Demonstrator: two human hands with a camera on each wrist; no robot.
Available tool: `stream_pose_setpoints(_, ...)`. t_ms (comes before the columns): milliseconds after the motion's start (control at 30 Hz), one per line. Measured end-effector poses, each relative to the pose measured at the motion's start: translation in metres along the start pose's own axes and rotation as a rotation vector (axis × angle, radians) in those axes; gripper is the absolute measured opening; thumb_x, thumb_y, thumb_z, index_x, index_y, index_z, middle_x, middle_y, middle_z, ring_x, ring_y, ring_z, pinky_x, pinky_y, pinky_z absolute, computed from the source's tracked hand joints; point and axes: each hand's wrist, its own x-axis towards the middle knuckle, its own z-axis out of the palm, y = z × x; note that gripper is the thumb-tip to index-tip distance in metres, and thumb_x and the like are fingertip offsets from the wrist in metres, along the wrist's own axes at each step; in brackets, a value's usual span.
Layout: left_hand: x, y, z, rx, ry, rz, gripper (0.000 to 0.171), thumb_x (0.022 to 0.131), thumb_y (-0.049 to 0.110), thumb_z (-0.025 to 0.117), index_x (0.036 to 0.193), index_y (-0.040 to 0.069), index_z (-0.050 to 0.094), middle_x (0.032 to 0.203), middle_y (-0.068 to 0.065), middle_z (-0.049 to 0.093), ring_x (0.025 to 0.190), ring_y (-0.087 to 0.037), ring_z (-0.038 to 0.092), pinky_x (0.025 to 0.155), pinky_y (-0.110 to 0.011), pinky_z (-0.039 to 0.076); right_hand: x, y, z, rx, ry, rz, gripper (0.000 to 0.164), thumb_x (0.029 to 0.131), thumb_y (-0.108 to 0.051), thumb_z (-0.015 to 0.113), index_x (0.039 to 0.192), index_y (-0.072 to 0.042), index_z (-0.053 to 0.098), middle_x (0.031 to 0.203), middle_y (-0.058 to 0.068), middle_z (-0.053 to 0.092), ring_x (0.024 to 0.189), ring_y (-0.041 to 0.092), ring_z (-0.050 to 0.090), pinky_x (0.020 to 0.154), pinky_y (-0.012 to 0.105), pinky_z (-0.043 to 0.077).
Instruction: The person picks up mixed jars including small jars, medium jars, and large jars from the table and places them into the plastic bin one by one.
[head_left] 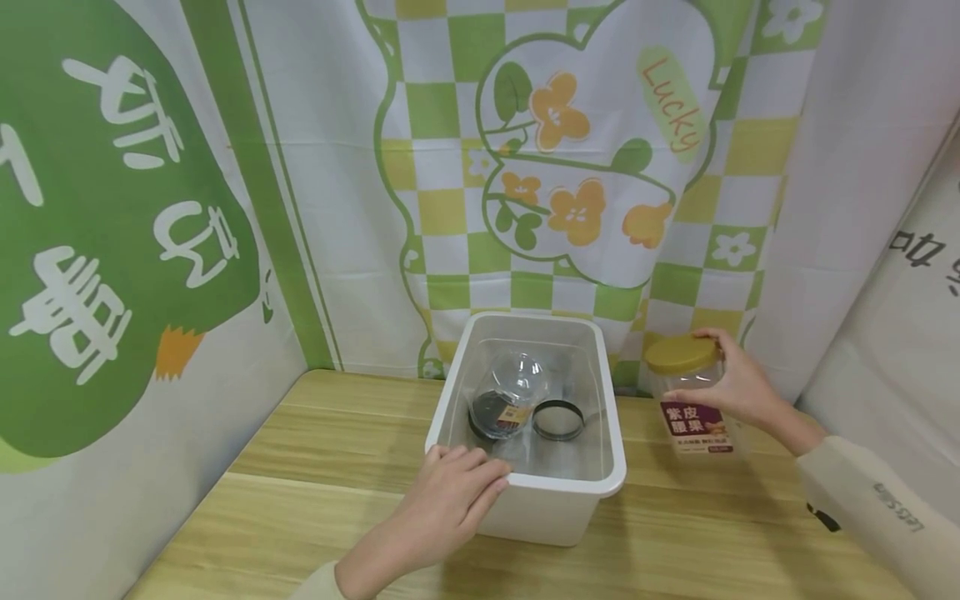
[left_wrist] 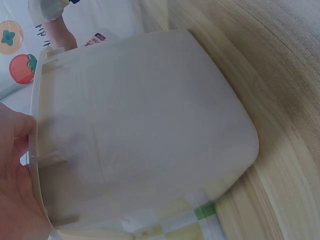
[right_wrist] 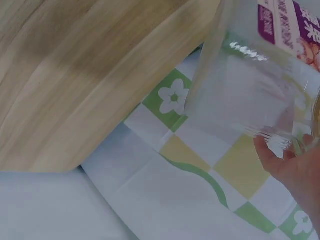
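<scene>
My right hand point(head_left: 738, 385) grips a clear plastic jar point(right_wrist: 240, 95) near its top, just below the yellow lid point(head_left: 681, 354). A purple label point(head_left: 693, 423) with white writing faces forward, and through the clear wall the jar looks empty. To its left, my left hand point(head_left: 455, 492) holds the front rim of a white plastic bin point(head_left: 611, 417), with fingers laid over the edge. In the left wrist view the bin's outer wall point(left_wrist: 145, 125) fills most of the picture. Inside the bin lie a clear round container point(head_left: 519, 373), a black-lidded container point(head_left: 495, 414) and a black-rimmed round piece point(head_left: 558, 420).
The bin stands on a wooden table point(head_left: 337, 492) near its back edge. Patterned cloth point(head_left: 442, 167) hangs behind the table, with printed cloth panels at left and right. A small black item point(head_left: 823, 518) shows under the right sleeve.
</scene>
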Motion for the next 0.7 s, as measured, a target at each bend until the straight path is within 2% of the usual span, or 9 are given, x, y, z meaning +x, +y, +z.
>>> stream_pose_setpoints(267,0.0,0.0,0.0,0.008,0.001,0.007,0.021,0.111,0.027,0.055,0.114,0.021,0.075,0.093,0.012,0.065,0.081,-0.006,0.052,0.082,-0.03,0.036,0.003,-0.008,-0.009,-0.022,-0.029,0.003,0.107,0.078,-0.037,0.096,0.154,0.003,0.033,0.135,0.033,0.054,0.118,0.048,0.057,0.094,0.061,0.049)
stream_pose_setpoints(567,-0.001,0.0,-0.001,0.006,0.0,0.01,0.021,0.11,0.027,0.055,0.115,0.02,0.075,0.093,0.011,0.065,0.082,-0.006,0.052,0.082,-0.031,0.036,0.011,-0.022,-0.02,-0.059,-0.082,0.009,0.108,0.08,-0.04,0.093,0.156,0.004,0.03,0.137,0.035,0.052,0.121,0.052,0.056,0.097,0.069,0.048)
stream_pose_setpoints(700,0.0,0.001,-0.001,0.012,0.005,0.015,0.021,0.11,0.026,0.055,0.115,0.02,0.075,0.094,0.011,0.065,0.082,-0.006,0.051,0.082,-0.031,0.036,0.016,-0.026,-0.025,-0.081,-0.119,0.019,0.108,0.082,-0.043,0.091,0.157,0.004,0.029,0.138,0.036,0.051,0.122,0.053,0.055,0.094,0.067,0.05)
